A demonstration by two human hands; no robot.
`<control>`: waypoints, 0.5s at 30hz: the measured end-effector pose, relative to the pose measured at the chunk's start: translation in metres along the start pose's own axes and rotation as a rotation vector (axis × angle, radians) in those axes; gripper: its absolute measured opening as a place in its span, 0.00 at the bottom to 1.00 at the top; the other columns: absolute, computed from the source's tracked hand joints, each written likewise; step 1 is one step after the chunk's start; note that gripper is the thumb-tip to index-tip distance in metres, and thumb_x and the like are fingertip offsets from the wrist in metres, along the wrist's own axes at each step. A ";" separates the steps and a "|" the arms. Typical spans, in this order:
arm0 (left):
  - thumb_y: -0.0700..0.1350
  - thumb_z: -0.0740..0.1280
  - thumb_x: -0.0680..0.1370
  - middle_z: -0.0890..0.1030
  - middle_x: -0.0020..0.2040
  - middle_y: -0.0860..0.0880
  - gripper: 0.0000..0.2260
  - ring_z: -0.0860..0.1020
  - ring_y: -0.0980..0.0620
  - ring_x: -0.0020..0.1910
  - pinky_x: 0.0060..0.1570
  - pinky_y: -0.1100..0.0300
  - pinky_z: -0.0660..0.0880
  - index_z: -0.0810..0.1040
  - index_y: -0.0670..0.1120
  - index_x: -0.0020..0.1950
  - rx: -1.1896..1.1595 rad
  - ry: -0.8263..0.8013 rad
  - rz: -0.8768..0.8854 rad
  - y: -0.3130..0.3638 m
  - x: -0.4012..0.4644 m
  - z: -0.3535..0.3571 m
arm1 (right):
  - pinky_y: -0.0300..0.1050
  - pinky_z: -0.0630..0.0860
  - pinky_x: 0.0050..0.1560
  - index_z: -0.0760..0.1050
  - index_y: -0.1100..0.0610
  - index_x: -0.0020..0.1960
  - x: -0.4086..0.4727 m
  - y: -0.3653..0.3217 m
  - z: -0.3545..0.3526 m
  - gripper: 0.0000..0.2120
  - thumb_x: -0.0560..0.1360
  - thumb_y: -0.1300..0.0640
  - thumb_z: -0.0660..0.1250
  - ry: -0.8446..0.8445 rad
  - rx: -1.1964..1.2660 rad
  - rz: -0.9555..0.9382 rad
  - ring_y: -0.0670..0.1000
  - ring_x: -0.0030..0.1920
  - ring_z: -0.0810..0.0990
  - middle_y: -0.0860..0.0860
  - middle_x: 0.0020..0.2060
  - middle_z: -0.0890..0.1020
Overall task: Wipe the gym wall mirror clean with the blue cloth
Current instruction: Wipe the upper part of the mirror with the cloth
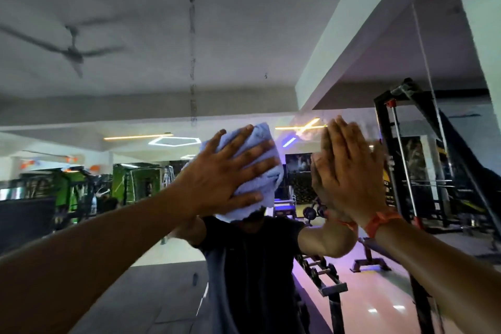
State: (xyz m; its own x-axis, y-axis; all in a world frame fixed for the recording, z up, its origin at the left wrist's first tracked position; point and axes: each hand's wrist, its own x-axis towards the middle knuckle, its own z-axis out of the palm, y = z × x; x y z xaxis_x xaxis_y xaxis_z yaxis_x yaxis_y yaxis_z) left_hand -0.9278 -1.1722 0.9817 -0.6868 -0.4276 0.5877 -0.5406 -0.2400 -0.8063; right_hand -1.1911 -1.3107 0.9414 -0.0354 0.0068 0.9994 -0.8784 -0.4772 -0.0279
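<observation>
The wall mirror fills almost the whole view and reflects the gym and me in a dark shirt. My left hand presses the bunched light-blue cloth flat against the glass at head height, fingers spread and straight. My right hand lies flat on the mirror just to the right, fingers straight and pointing up, an orange band on its wrist. A dark vertical seam runs down the glass above the cloth.
A black cable machine frame stands at the right edge beside the mirror. Reflected in the glass are a dumbbell rack, a ceiling fan, green-lit machines and ceiling lights.
</observation>
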 end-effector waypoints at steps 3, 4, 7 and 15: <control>0.66 0.49 0.83 0.53 0.84 0.47 0.32 0.50 0.38 0.83 0.75 0.36 0.56 0.56 0.52 0.84 -0.035 0.006 -0.357 0.004 0.018 -0.005 | 0.65 0.59 0.75 0.62 0.55 0.81 -0.006 0.002 0.006 0.31 0.84 0.41 0.47 0.012 0.091 0.000 0.55 0.81 0.60 0.51 0.82 0.60; 0.65 0.49 0.84 0.51 0.84 0.47 0.32 0.48 0.38 0.83 0.77 0.36 0.54 0.54 0.50 0.84 -0.073 0.013 -0.510 0.019 0.022 -0.005 | 0.65 0.59 0.75 0.62 0.55 0.81 -0.007 0.002 0.006 0.31 0.84 0.41 0.47 0.019 0.108 0.001 0.56 0.81 0.60 0.52 0.81 0.60; 0.64 0.49 0.84 0.48 0.84 0.44 0.33 0.44 0.37 0.83 0.78 0.36 0.51 0.52 0.47 0.84 -0.103 -0.038 -0.423 0.066 0.015 0.000 | 0.65 0.58 0.75 0.61 0.55 0.81 -0.006 0.006 0.004 0.31 0.84 0.40 0.46 0.003 0.108 -0.022 0.56 0.82 0.58 0.53 0.82 0.60; 0.64 0.46 0.84 0.52 0.84 0.42 0.32 0.56 0.35 0.81 0.77 0.39 0.56 0.53 0.48 0.84 0.051 -0.040 -0.400 -0.044 0.027 -0.014 | 0.64 0.48 0.79 0.56 0.52 0.83 -0.006 0.006 0.008 0.32 0.84 0.39 0.47 -0.046 0.135 -0.002 0.53 0.83 0.51 0.49 0.83 0.56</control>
State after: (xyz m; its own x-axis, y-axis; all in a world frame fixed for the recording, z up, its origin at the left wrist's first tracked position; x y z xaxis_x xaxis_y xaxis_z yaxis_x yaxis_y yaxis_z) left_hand -0.9295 -1.1610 1.0340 -0.4074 -0.3246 0.8536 -0.7360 -0.4366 -0.5173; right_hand -1.1922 -1.3209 0.9356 -0.0092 -0.0305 0.9995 -0.8062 -0.5911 -0.0255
